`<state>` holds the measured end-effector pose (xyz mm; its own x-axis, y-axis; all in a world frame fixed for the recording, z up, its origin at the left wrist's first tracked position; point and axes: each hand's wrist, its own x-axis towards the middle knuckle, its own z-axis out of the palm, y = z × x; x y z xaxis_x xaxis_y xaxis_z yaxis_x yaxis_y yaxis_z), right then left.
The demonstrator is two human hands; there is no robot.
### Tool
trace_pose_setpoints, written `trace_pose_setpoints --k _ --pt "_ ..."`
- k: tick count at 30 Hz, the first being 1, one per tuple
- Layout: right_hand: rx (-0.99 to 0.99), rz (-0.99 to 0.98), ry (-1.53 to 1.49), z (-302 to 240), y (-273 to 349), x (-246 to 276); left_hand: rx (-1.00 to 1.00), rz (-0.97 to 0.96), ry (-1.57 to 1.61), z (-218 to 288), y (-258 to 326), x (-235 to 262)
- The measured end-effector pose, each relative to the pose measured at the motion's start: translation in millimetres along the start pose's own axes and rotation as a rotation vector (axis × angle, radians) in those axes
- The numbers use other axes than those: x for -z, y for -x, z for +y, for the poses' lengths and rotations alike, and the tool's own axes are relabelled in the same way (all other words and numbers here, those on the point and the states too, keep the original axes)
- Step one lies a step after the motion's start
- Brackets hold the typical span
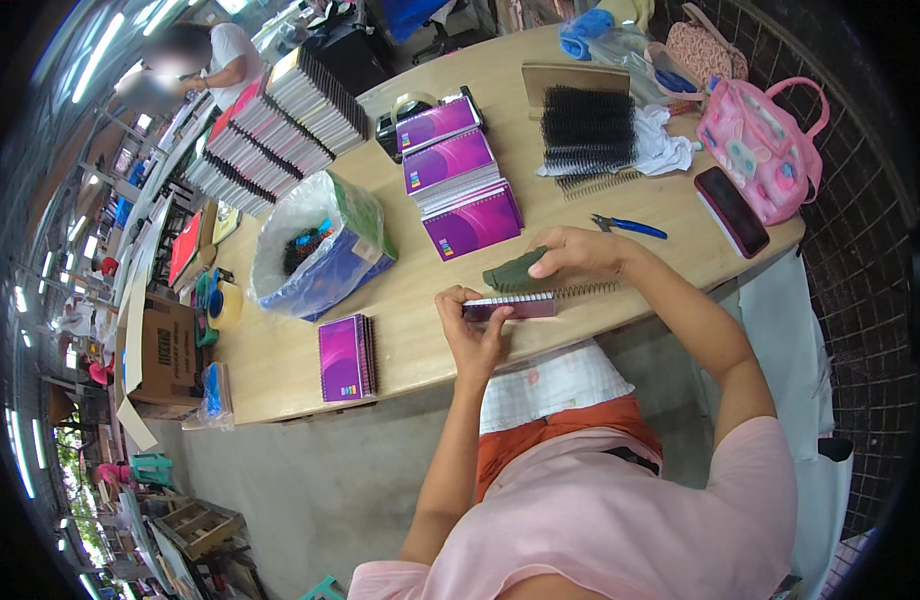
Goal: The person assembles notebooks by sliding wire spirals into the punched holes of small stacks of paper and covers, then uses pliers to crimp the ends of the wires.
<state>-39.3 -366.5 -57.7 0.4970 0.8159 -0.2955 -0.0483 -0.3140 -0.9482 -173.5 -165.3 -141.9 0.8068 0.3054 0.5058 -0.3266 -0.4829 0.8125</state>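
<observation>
Nearest the person, at the front edge of the wooden worktop [280, 370], the left hand [472, 330] has its fingers clamped on the left end of a purple notebook [515, 306], which stands on edge along the worktop. A black wire spiral [580, 290] runs along the notebook's top and sticks out past its right end. Just behind it the right hand [580, 250] lies on a dark green pad [515, 270], fingers curled together over it, the pad touching the spiral's near part.

To the left, near the front edge, a finished purple notebook [346, 357] lies flat, well apart from the hands. Behind the right hand sit blue-handled pliers [630, 227] — and further right a dark phone [732, 210] beside a pink bag [760, 150].

Mid-worktop, a row of purple notebooks [460, 185] overlaps toward the far side; left of it stands a plastic-lined box [315, 250]. Beyond, a bundle of black spirals [588, 130] rests on white cloth, and tall notebook stacks [280, 125] line the far left, where another person [215, 60] works.
</observation>
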Motion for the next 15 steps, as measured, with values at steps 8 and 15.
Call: trace_pose_setpoints --k 8,15 --pt "0.001 0.039 0.352 -6 -10 -9 0.085 -0.07 0.135 -23 5 4" --pt "0.194 0.068 0.301 9 -20 -5 0.264 -0.006 0.597 -30 -1 28"
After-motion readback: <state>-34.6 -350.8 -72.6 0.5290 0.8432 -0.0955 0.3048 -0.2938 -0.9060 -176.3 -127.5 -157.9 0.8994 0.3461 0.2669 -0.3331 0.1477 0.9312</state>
